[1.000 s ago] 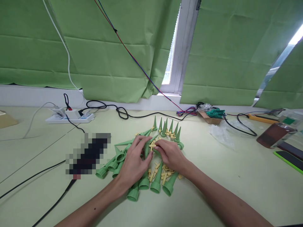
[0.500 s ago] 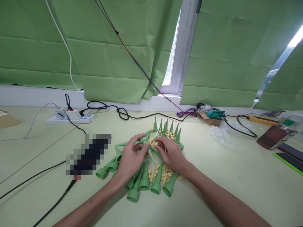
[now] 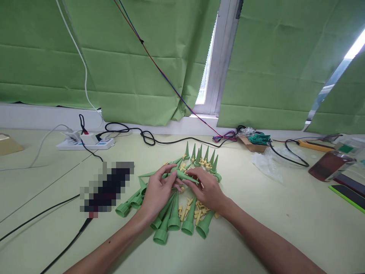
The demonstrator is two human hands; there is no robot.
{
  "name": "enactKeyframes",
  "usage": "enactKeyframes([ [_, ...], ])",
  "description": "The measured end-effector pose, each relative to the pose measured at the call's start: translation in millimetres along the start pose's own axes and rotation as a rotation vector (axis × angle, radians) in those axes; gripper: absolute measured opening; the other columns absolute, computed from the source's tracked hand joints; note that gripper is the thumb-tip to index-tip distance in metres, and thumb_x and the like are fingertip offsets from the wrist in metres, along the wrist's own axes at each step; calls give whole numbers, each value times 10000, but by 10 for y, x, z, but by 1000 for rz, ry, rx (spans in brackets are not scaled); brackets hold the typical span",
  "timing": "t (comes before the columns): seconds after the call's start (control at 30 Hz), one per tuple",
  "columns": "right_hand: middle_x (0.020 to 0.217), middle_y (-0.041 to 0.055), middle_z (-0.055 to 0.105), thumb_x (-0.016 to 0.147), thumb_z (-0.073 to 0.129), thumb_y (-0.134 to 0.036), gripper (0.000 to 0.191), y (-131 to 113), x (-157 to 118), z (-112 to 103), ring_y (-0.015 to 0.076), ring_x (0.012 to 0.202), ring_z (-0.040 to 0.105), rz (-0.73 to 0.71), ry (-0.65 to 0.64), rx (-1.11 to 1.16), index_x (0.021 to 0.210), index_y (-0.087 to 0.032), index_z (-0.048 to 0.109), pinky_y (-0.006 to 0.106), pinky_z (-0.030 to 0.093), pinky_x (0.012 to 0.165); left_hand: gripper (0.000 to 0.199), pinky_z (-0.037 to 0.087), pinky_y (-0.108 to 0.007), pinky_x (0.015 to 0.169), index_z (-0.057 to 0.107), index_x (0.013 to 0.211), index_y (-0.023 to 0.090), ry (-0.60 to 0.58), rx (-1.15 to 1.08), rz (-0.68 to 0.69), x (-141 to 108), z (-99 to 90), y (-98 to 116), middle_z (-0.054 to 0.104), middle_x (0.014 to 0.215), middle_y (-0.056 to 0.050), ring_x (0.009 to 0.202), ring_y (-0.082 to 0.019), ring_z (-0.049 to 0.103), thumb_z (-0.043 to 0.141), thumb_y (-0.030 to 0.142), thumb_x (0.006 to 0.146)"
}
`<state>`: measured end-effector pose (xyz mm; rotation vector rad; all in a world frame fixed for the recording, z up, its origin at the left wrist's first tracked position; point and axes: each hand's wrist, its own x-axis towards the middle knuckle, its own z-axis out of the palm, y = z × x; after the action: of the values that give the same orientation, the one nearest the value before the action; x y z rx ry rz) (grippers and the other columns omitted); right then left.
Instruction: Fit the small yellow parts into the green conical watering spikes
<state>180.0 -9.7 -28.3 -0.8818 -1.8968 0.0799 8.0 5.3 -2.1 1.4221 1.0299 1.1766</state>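
While the left hand point(image 3: 160, 187) clamps a cone point(image 3: 186, 176) by its wide end over the pile point(image 3: 174, 217) mid-bench point(image 3: 256, 198), the right hand point(image 3: 209, 187) curls at its tip, pinching or not I cannot tell; best steady the wide end, handling the point lightly.

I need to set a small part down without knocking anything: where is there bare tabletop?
Right of the right hand, bordered by the clear plastic, lime-edged device and right forearm; also between the forearms, below the green cones. Crowded: around the left hand, where cones and yellow pieces lie close together.
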Motion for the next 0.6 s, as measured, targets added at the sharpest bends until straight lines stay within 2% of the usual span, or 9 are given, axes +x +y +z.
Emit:
enactKeyframes([
  [0.17,904,64,662,922,571,-245,91,-28,15,5,165,760,635,102,105,73,1001,-206,594,264,519,582,384,554,-287,560,596,1064,158,-3,11,28,-10,4,4,628,801,-21,583,-147,634,639,454,823],
  [0.27,895,57,652,917,568,-251,100,-43,27,-8,162,763,633,147,115,123,996,-207,608,256,526,563,357,541,-270,508,588,1049,170,-13,47,49,-11,-1,-25,611,865,-29,556,-130,625,629,449,830],
  [0.43,893,57,617,925,549,-274,124,-58,50,-29,163,769,610,192,117,208,997,-208,625,262,537,569,356,493,-225,376,562,1070,197,-9,91,68,-17,-8,-58,546,1047,-66,632,-154,664,638,432,814],
  [0.6,974,70,587,941,531,-294,149,-51,73,-41,160,806,604,270,111,294,1010,-210,633,270,555,618,354,470,-206,365,534,1086,218,12,167,95,-17,-3,-53,517,1008,-41,599,-135,645,649,394,801],
])
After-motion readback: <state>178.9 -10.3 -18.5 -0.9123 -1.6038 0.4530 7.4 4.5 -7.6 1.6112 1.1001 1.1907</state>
